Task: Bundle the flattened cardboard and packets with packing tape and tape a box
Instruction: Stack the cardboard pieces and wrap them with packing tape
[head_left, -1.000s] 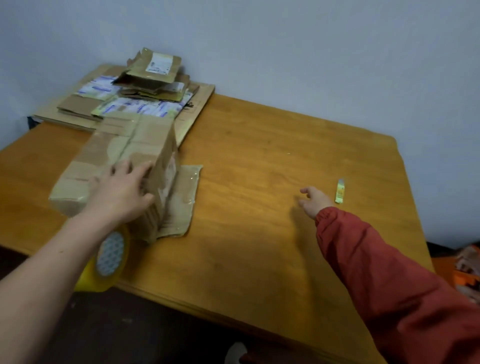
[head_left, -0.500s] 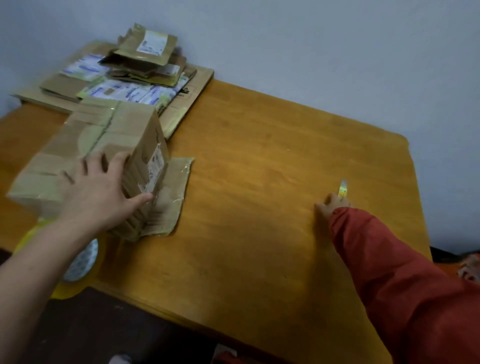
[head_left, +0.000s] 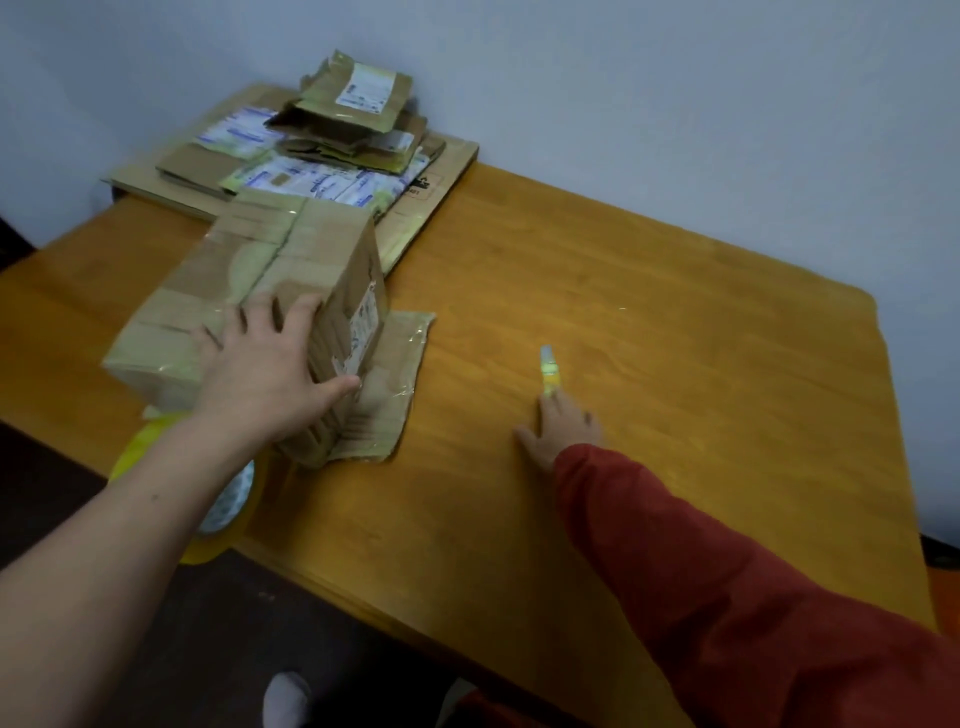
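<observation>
A taped brown cardboard box (head_left: 280, 260) stands on the wooden table (head_left: 649, 312) at the left, on a flat cardboard piece (head_left: 402, 364). My left hand (head_left: 265, 374) lies spread on the box's near top edge, thumb down its right side. A yellow tape roll (head_left: 228, 512) sits under my left forearm at the table's front edge. My right hand (head_left: 563, 426), in a red sleeve, touches the near end of a small yellow-green cutter (head_left: 548, 366) with straight fingertips. A pile of flattened cardboard and packets (head_left: 332, 150) lies at the back left.
A pale wall runs close behind the table. The table's right edge (head_left: 904, 493) drops to a dark floor. Below the front edge shows a foot in a light sock (head_left: 285, 696).
My right hand reached forward to the cutter and now touches it; the cutter lies further left on the table than before. My left hand has stayed on the box. The view shifted.
</observation>
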